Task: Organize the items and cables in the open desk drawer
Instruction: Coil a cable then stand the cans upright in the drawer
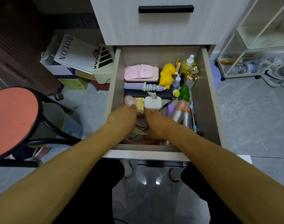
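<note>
open desk drawer (204, 101) pulled fully out, packed along its far and right walls. largest inside: pink case (141, 73) wound with a white cord at the far left, yellow duck (166, 75) beside it, spray bottle (188, 65) in the far right corner. smaller: white box (152, 103) mid-drawer, two silver bottles (182, 115) against the right wall. loose cables (140, 130), pale and dark loops, heaped at the near edge between both hands. left hand (122, 118) knuckles up, fingers curled down into the heap; right hand (154, 125) likewise, apparently gripping loops, though fingertips hidden so cannot tell for sure. best handled, probably, by lifting one loop clear, coiling it flat, tucking the end through, then seating the coil in the near left corner without dragging neighbours
</note>
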`<state>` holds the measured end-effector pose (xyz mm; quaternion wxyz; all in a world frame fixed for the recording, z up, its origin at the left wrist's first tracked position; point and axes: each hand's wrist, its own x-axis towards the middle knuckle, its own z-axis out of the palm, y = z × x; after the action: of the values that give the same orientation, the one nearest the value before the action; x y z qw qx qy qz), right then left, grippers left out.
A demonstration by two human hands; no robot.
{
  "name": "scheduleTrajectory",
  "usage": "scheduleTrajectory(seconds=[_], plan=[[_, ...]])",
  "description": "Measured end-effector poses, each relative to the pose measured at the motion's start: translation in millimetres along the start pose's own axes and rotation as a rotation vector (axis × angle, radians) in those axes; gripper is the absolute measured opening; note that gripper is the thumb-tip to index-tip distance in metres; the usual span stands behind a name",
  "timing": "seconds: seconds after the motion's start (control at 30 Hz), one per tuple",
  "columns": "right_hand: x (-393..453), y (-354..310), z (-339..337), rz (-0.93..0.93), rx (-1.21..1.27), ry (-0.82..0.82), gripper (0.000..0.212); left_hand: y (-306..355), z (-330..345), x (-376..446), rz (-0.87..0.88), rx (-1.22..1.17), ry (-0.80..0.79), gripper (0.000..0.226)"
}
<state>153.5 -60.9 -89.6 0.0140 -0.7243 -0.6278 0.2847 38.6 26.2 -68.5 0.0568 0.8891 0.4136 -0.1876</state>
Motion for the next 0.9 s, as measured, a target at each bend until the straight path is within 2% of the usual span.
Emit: scheduleTrajectory(seconds=[0.1, 0.17, 0.3, 0.4, 0.5, 0.6, 0.73, 0.9], plan=[[9.0, -3.7, 0.2, 0.011, -0.089, -0.038, 0.075, 4.0, 6.7, 1.9, 0.078, 0.283, -0.041, 0.031], [15.1, -4.7, 0.7, 0.012, -0.202, -0.034, 0.071, 5.5, 8.0, 4.6, 0.114, 0.361, -0.059, 0.026], [25.2, -2.4, 8.5, -0.019, -0.315, 0.015, 0.043, 6.2, 14.2, 11.7, 0.175, 0.446, -0.065, 0.027], [30.2, 1.0, 7.7, -0.030, -0.208, -0.064, 0.046, 2.8, 23.0, 18.1, 0.197, 0.442, -0.060, 0.026], [39.7, 11.8, 11.5, -0.051, -0.169, -0.175, 0.066, 2.6, 28.5, 26.0, 0.203, 0.407, -0.050, 0.026], [42.6, 23.8, 20.5, -0.065, -0.059, -0.160, 0.079, 4.4, 33.1, 30.5, 0.166, 0.326, -0.049, 0.026], [28.8, 26.1, 15.1, -0.109, -0.008, -0.057, 0.068, 7.9, 38.3, 32.7, 0.093, 0.261, -0.057, 0.026], [25.2, 19.0, 18.0, -0.089, -0.204, -0.091, 0.036, 11.9, 37.8, 32.8, 0.075, 0.243, -0.074, 0.028]])
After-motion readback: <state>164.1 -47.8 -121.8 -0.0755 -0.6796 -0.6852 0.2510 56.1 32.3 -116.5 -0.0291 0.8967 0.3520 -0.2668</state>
